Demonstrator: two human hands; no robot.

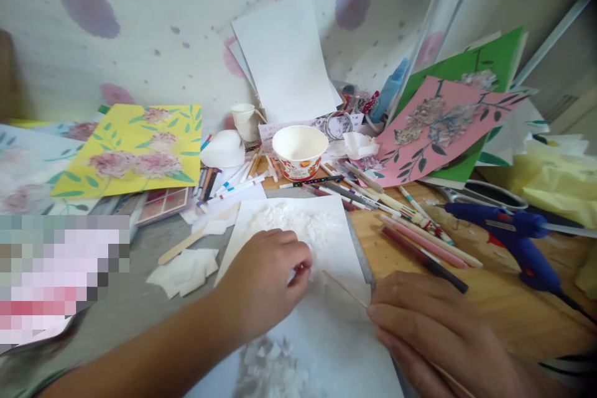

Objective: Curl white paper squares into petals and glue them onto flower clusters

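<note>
seen from your head, a crowded craft table lay before you. your right hand (433,323), at lower right, grasped a thin wooden stick (345,289) between thumb and fingers. your left hand (268,277) reached in from the left over a white paper sheet (347,261), its fingers curled and the thumb close to the forefinger. a pale patch showed in that curl; you could not tell from this view whether it was a pinched scrap or the sheet behind.

the stick was above the sheet, its long axis slanting from upper left to lower right. its free tip pointed away from you and leftward, just beside your left fingertips but apart from them; its other end came out below your right hand.

white paper shreds (317,224) lay beyond your left hand, and a second heap of shreds (273,367) lay nearer you. the step in hand seemed to be working a small piece of paper with the stick; the next move probably called for a steady tip and a light pinch.

torn white tissue (186,270) lay at left, a blue glue gun (522,242) at right, and a paper bowl (301,149) beyond the sheet.
</note>
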